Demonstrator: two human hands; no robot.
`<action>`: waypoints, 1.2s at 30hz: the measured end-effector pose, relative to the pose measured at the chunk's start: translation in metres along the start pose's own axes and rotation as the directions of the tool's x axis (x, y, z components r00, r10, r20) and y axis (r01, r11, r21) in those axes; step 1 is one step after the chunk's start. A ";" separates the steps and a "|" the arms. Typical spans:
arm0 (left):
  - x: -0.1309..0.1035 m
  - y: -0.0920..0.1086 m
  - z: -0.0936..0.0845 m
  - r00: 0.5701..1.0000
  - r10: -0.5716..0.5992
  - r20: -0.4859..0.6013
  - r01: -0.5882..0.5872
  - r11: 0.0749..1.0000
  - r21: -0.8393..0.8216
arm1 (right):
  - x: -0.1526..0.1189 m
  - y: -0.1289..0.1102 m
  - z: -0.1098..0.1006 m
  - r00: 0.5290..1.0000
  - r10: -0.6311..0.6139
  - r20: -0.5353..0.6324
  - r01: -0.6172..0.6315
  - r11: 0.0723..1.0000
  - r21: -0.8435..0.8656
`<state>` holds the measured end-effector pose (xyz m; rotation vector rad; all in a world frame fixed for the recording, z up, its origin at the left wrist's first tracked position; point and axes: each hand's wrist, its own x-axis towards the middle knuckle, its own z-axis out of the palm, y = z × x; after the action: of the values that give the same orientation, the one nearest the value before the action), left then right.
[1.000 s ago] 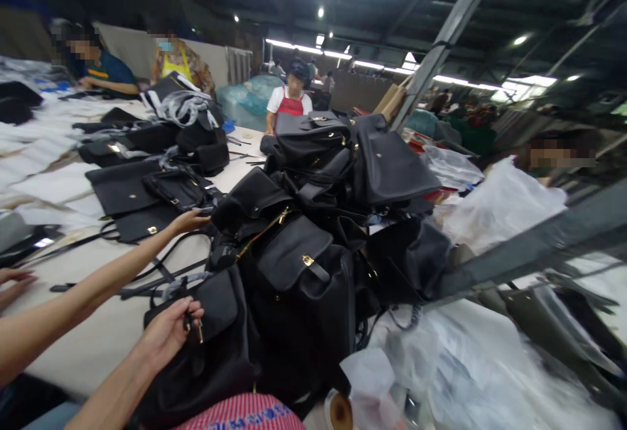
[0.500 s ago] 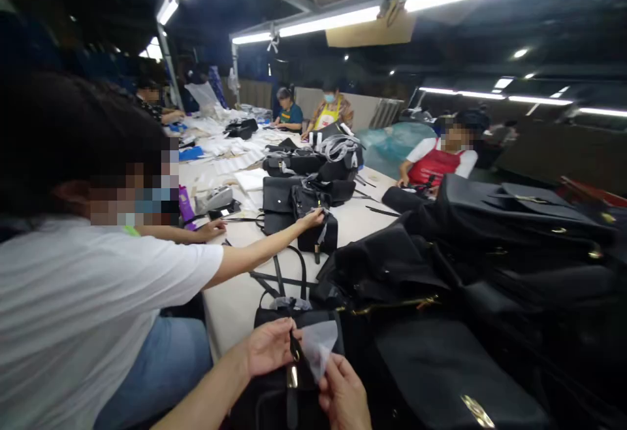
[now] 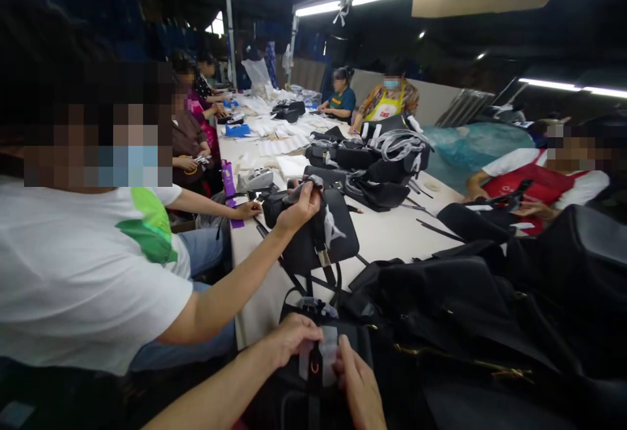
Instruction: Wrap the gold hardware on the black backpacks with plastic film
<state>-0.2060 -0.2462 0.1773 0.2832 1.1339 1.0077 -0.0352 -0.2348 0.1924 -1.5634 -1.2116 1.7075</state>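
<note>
A black bag [image 3: 290,381] lies at the table's near edge in front of me. On it, a thin translucent plastic sheet [image 3: 330,342] passes behind a black strap [image 3: 314,384] with a gold-coloured metal fitting. My left hand [image 3: 294,340] is closed, pinching the upper left of the sheet beside the strap. At the sheet's right edge, my right hand [image 3: 360,381] has its thumb and fingers together on the plastic; part of this grip is hidden. Clear wrapping covers the handle [image 3: 313,306] at the bag's top.
A large pile of black bags [image 3: 465,338] fills my right side. Close on my left, a co-worker in a white shirt [image 3: 73,273] holds another black bag [image 3: 337,227] over the table [image 3: 252,315]. Farther back, more bags [image 3: 367,155] and white sheets lie near other workers.
The sheet has gone from hanging loose right of the strap to lying behind it, showing on both sides. The co-worker beside me has lifted a bag. My view has turned left.
</note>
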 end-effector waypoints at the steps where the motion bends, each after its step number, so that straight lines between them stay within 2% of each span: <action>1: 0.000 0.002 -0.001 1.000 -0.009 -0.008 0.009 1.000 0.020 | 0.004 -0.008 0.001 0.999 -0.038 0.019 0.038 0.999 -0.031; 5: 0.002 0.010 -0.004 0.999 -0.029 -0.039 0.031 0.998 0.061 | 0.015 -0.021 0.011 0.997 0.002 0.073 0.000 1.000 -0.018; 11: 0.001 0.014 -0.005 0.993 -0.021 -0.118 0.031 0.996 0.081 | 0.020 -0.011 0.023 0.986 0.026 0.166 -0.042 0.995 0.094; 16: 0.001 0.019 -0.002 0.985 0.034 -0.172 -0.009 0.990 0.143 | 0.028 -0.006 0.021 0.976 -0.016 0.218 -0.026 0.982 0.186; 20: 0.005 0.023 0.000 0.979 0.073 -0.190 -0.036 0.981 0.189 | 0.032 -0.003 0.017 0.961 0.001 0.276 -0.056 0.980 0.191; 33: 0.013 0.017 0.001 0.962 0.167 -0.214 -0.123 0.971 0.206 | 0.036 0.007 0.020 0.934 0.095 0.345 -0.171 0.966 0.196; 36: 0.016 0.015 0.001 0.954 0.181 -0.240 -0.134 0.971 0.199 | 0.038 0.006 0.023 0.947 0.119 0.298 -0.164 0.978 0.130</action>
<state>-0.2117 -0.2252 0.1773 0.4025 1.4609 1.1064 -0.0632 -0.2117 0.1671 -1.3710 -1.0913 2.1295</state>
